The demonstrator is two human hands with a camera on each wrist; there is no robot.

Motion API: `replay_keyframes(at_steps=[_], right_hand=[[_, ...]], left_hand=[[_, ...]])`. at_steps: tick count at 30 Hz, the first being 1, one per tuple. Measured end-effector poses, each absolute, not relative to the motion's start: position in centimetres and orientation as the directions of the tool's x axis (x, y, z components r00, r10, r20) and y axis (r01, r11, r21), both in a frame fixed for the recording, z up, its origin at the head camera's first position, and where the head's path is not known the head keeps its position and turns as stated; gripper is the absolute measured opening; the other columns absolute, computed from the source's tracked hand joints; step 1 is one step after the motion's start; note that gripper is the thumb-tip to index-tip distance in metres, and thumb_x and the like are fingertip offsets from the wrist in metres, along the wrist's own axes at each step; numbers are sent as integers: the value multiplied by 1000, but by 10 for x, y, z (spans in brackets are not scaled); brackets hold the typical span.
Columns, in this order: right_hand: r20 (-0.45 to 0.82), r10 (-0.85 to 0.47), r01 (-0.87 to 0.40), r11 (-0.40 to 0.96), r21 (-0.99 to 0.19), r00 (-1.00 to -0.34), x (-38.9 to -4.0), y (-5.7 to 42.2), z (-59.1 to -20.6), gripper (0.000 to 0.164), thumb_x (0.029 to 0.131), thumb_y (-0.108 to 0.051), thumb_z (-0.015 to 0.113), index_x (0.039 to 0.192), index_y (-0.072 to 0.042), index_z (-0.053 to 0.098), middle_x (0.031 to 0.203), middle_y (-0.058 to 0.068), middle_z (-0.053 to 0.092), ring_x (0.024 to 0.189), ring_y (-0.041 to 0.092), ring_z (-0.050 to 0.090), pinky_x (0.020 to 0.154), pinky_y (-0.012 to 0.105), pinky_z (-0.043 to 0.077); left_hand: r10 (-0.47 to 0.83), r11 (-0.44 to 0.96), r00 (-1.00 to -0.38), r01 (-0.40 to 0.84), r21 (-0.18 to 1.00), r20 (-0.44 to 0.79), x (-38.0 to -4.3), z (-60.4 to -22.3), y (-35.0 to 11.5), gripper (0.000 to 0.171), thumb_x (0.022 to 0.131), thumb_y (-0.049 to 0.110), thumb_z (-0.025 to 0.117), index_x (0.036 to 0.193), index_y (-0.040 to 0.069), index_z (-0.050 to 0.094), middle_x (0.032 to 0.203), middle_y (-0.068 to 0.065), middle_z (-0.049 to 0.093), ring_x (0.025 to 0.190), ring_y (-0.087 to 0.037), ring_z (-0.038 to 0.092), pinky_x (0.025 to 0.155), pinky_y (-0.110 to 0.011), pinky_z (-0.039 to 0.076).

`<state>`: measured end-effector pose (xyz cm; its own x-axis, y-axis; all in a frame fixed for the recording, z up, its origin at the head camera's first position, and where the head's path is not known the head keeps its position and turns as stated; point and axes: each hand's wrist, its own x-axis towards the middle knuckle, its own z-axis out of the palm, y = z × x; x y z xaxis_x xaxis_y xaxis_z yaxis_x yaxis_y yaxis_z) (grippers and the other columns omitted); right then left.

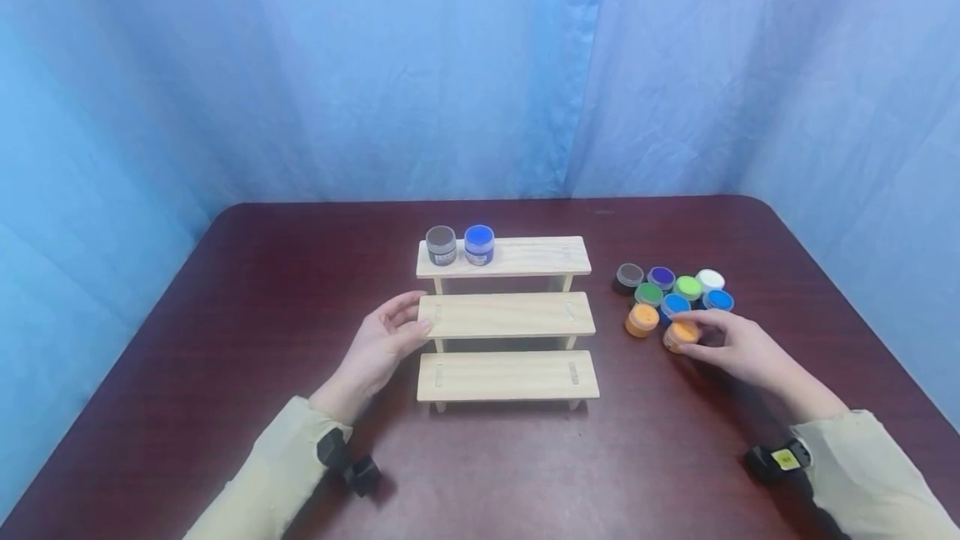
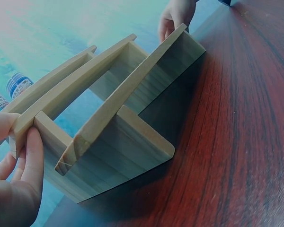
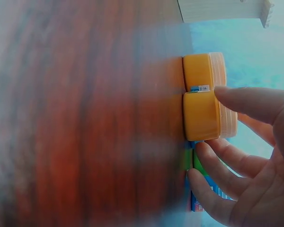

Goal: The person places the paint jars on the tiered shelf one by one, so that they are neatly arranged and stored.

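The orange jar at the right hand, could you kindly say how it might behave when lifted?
The orange jar is probably stiff, with moulded-looking walls. Its flat base should make it steady; if tipped, its round body may roll.

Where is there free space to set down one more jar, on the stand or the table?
Top shelf: bare right of the blue jar. Middle shelf: bare, except the left end, which the left hand grips. Bottom shelf: bare. Table: open between the bottom shelf and the right hand. Crowded: the grouped jars, where that hand holds an orange jar.
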<state>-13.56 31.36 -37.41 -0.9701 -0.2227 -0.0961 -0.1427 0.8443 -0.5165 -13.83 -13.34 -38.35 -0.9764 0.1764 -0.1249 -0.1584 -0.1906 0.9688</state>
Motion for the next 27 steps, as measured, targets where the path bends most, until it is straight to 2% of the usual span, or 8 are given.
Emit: replay_keyframes(at_steps=[2,9,16,21,27], right_hand=[[-87,-232,-155,841,-519,-969,-135,314,-374,53,85,-34,70,128,-5,57,112,16,62,98,32,59,81,47,56],[-80,-243,-171,845,-507,-967,-137,315,-374,51,84,-31,71,127,-5,58,110,16,62,95,29,59,78,40,56],[-82,-235,-162,847,-506,-969,-137,316,-375,52,84,-31,71,127,-5,58,113,18,62,97,32,59,80,48,56],[-79,-231,-161,849,-504,-970,-137,315,-375,51,84,-31,71,126,-5,59,111,16,62,95,30,59,78,41,56],[-80,-216,-146,848,-509,-973,-136,315,-373,52,85,-33,70,128,-5,58,114,19,62,96,31,60,76,40,57]], left_hand=[[176,-191,-976,-158,969,-124,-138,-384,-133,56,87,-11,51,139,-11,30,104,-2,58,83,-3,62,79,-16,53],[168,-183,-979,-148,972,-118,-138,-383,-133,56,86,-12,52,138,-12,31,104,-4,57,84,-3,62,79,-16,54],[169,-178,-979,-146,973,-116,-139,-383,-132,57,86,-11,52,139,-12,31,107,-5,57,84,-3,62,79,-16,54],[167,-180,-978,-158,971,-128,-139,-385,-133,57,87,-11,52,139,-11,31,107,-5,56,84,-3,62,80,-17,54],[165,-188,-977,-167,968,-136,-138,-384,-133,55,87,-12,51,139,-11,31,106,-5,56,84,-3,61,81,-16,53]])
